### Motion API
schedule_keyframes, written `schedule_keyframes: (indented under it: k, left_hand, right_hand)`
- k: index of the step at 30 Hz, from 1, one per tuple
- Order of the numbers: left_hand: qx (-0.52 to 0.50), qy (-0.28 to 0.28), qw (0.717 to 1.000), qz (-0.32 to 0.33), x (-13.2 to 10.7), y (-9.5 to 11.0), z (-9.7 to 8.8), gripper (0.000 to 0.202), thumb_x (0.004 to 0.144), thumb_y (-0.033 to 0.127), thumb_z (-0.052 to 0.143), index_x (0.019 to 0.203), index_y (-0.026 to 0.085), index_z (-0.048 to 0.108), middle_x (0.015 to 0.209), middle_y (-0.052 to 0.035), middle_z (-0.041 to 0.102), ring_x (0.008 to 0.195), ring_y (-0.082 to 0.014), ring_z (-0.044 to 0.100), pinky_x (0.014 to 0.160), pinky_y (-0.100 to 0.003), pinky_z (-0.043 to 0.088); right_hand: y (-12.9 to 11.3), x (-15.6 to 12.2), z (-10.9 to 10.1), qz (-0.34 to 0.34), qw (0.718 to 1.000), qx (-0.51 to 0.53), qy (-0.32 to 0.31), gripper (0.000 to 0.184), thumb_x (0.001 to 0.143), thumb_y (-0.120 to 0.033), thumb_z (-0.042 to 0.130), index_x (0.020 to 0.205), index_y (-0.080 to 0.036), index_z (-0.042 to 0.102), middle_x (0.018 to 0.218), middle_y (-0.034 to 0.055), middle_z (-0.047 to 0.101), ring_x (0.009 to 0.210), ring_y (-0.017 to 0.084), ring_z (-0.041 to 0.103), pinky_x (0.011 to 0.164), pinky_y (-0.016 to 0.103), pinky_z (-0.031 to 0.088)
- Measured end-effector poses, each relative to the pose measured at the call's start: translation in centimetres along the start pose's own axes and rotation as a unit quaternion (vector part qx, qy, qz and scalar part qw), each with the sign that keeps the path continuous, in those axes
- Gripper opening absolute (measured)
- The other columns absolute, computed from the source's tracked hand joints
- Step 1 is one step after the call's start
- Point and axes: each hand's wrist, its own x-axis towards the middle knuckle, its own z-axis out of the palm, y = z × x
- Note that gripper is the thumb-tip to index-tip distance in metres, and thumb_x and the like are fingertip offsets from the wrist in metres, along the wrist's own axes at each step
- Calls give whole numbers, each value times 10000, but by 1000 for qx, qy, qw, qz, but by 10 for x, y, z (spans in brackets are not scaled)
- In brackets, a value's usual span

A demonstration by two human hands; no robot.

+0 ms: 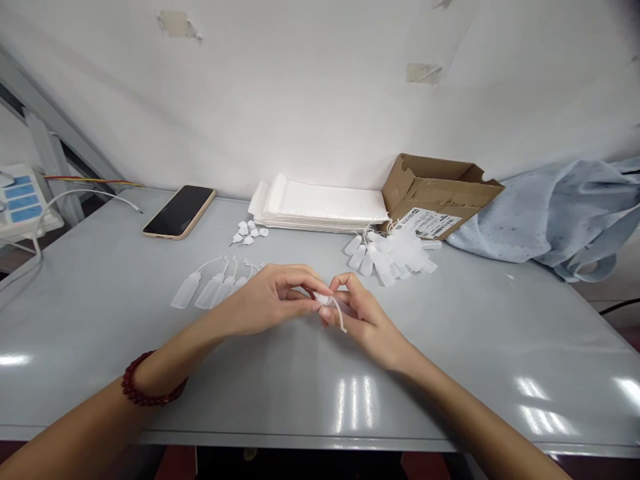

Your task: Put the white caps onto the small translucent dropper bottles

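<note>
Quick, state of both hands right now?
Left hand: closed, pinching a small white cap.
Right hand: closed beside the cap, apparently on a bottle, mostly hidden by the fingers.

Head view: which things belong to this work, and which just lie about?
Apparently in use:
small white plastic piece with pale strand, in left hand and right hand
loose white conical caps
translucent white plastic bottles, left; similar pile, right

Apparently lying about:
black-screened phone, beige case
pale blue fabric bundle
brown cardboard box
flat white packet stack
</note>
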Motion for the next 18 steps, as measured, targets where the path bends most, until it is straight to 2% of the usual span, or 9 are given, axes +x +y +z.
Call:
schedule_keyframes:
  k: [4,7,10,14,16,18]
  left_hand:
    - [22,31,999,-5,3,0,0,122,823,254,632,878,215,733,915,-26,676,872,-159,626,788,-260,503]
    - [-8,63,995,-73,4,1,2,152,800,296,656,902,195,706,832,-16,693,794,-156,641,748,-271,515]
    - [-18,53,990,-130,4,3,4,184,802,340,653,862,169,689,710,0,677,664,-130,624,660,-249,510]
    - [-29,31,991,-127,2,4,4,168,812,329,647,832,167,686,712,4,671,644,-115,606,648,-240,502]
    - [-29,28,992,-122,1,3,6,167,810,330,652,842,170,686,697,10,655,652,-116,603,657,-243,498]
    - [-23,25,993,-113,1,2,8,158,814,324,648,840,173,686,696,15,644,656,-112,598,663,-242,495]
  right_hand:
    - [4,-2,2,-39,992,-112,39,172,879,-240,498,913,-246,329,642,-72,465,522,95,359,488,208,253]
    - [8,-2,2,-61,983,-162,56,192,859,-188,498,927,-242,327,632,-75,480,475,88,356,454,202,239]
    - [12,-3,2,-81,972,-208,73,165,870,-204,487,943,-233,343,600,-78,482,444,89,369,436,205,243]
    - [13,-3,3,-110,961,-239,80,110,895,-227,456,945,-227,358,652,-48,543,492,106,454,479,220,312]
    - [13,-3,4,-116,962,-231,89,55,924,-253,414,922,-227,365,678,-32,561,523,112,482,502,226,339]
    - [13,-3,5,-113,965,-210,111,84,947,-284,375,886,-226,379,670,-30,551,530,111,489,506,227,354]
